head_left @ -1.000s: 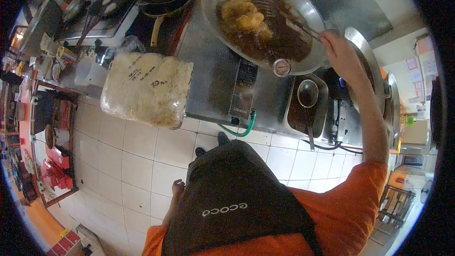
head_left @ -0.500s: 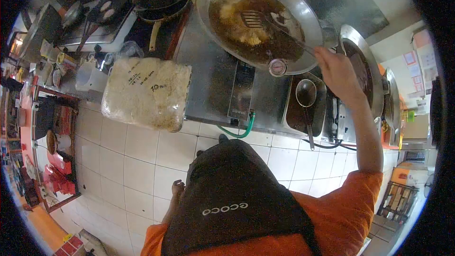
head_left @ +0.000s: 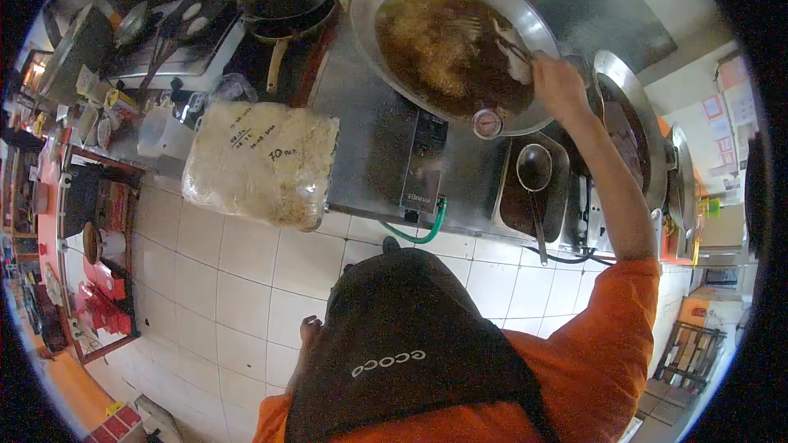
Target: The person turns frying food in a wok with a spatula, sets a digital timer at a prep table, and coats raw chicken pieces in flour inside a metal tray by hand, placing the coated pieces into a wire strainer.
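Note:
My right hand (head_left: pixel 560 86) is closed round the handle of a slotted spatula (head_left: pixel 514 51) at the right rim of a wide metal wok (head_left: pixel 365 20). The spatula's head is dipped in the dark oil (head_left: pixel 410 61) and shows only faintly. Pale, bubbling food (head_left: pixel 447 74) fries beside it, and a whitish piece (head_left: pixel 519 66) lies near the right side. A round dial thermometer (head_left: pixel 487 122) sits at the wok's near rim. Down by the dark apron (head_left: pixel 394 312), my left hand (head_left: pixel 310 328) hangs empty with loosely bent fingers.
On the left counter lies a plastic-wrapped pale block (head_left: pixel 263 164) with handwriting. A ladle (head_left: pixel 535 168) rests over a rectangular oil pan (head_left: pixel 513 209). More woks (head_left: pixel 611 74) stand at right, frying pans (head_left: pixel 283 0) at left. A green hose (head_left: pixel 435 226) hangs at the counter's front.
The spatula's slotted head, plainly visible before, has sunk into the oil. My right hand has moved slightly left and up over the rim. The whitish piece shows more at the right.

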